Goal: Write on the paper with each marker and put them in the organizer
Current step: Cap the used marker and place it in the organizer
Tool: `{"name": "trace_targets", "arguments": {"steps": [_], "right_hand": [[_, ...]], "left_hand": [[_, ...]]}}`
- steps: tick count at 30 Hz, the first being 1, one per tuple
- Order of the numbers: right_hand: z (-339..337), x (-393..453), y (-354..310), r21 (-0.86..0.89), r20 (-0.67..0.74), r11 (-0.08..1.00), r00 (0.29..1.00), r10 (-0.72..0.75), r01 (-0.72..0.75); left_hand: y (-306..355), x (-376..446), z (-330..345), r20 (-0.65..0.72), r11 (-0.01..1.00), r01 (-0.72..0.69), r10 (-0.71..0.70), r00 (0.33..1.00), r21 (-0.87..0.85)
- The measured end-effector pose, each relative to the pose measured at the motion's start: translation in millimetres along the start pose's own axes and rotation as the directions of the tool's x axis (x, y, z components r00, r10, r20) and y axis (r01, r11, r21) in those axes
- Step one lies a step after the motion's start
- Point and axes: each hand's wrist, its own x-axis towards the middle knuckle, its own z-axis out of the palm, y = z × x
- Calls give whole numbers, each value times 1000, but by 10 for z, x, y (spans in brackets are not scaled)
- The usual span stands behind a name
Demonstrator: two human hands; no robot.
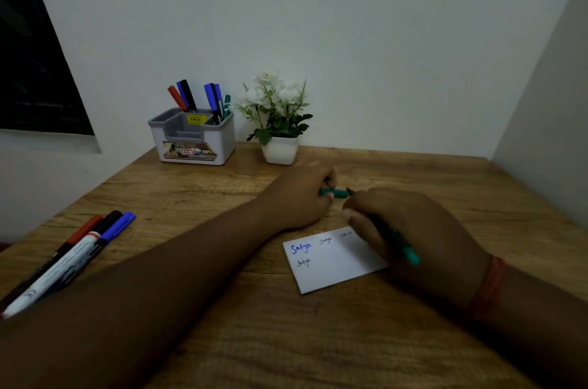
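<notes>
Fingers [329, 194] around green cap [337, 193]

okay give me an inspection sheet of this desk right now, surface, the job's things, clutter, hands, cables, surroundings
Surface: wooden desk, grained.
Job's things: paper with four written words; green marker in right hand; green cap in left hand; organizer holding several markers; loose markers at left edge.
Clutter: potted plant beside organizer.
Hands: both grip, fingers curled; cap and marker tip apart.
Cables: nothing seen.
Surroundings: white walls; dark window at left.
</notes>
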Motion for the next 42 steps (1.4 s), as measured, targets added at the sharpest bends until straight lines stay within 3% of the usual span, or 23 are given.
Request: {"name": "trace_targets", "arguments": {"steps": [2,6,9,14,16,19,21,23,25,28,29,33,42], "right_hand": [[99,70,28,-106,107,994,994,6,6],[43,74,1,-79,276,997,961,1,22],[43,65,40,-85,288,996,957,41,-17],[46,63,64,-83,270,996,962,46,-24],[55,60,74,-41,215,998,976,45,-37],[16,23,22,167,-152,984,988,-29,54],[-10,-5,-44,449,-282,891,956,76,61],[-30,-21,-122,703,-131,704,953,274,-105],[0,-30,-176,781,44,580,947,319,-232],[6,-43,-265,837,134,455,919,370,-305],[12,-46,-281,815,164,472,915,369,-336],[80,-27,-232,594,195,709,922,333,-382],[139,-33,-211,650,156,657,914,375,-381]], "left_hand": [[25,-19,-2,8,1000,13,-13,1000,24],[89,-15,-19,-67,969,85,-72,995,234],[191,-46,22,-132,943,117,-79,988,312],[229,-93,183,-79,921,104,-80,994,376],[207,-92,189,-63,912,111,-94,994,394],[207,-97,195,-47,907,100,-89,995,409],[208,-81,217,-60,905,93,-74,995,414],[202,-69,225,-52,910,96,-82,995,404],[188,-71,209,-17,915,85,-85,996,395],[179,-75,216,-11,905,69,-71,997,419],[183,-79,218,-39,899,76,-66,997,431],[174,-54,243,-83,908,93,-64,994,409],[185,-22,253,-139,878,68,-1,990,475]]}}
